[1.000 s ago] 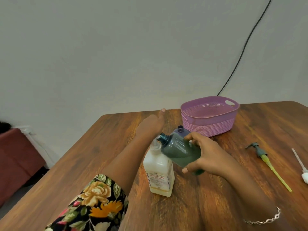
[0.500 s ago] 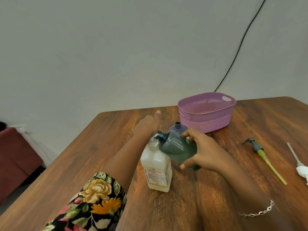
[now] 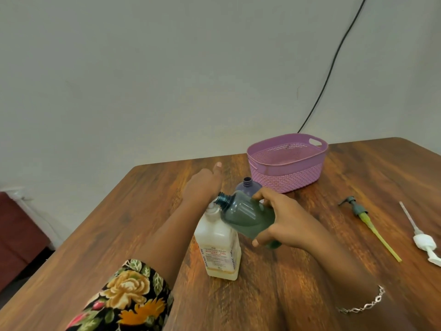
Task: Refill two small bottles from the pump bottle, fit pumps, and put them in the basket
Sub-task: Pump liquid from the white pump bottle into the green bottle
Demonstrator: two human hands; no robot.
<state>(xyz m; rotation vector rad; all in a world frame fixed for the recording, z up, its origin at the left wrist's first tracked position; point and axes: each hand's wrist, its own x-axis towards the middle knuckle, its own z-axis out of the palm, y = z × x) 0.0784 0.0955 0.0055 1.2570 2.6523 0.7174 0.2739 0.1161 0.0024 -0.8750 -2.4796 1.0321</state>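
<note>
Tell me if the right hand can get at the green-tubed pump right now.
Probably not yet: the right hand grips the green bottle. Nothing lies between it and the pump, though.

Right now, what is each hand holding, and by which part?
The right hand grips the green bottle round its lower body. The left hand covers the top of the pump bottle; its grip is hidden.

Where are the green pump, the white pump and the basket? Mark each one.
green pump (image 3: pixel 357 208), head view, on its dark collar.
white pump (image 3: pixel 423 241), head view, on its white cap.
basket (image 3: pixel 286 179), head view, on its front wall.
</note>
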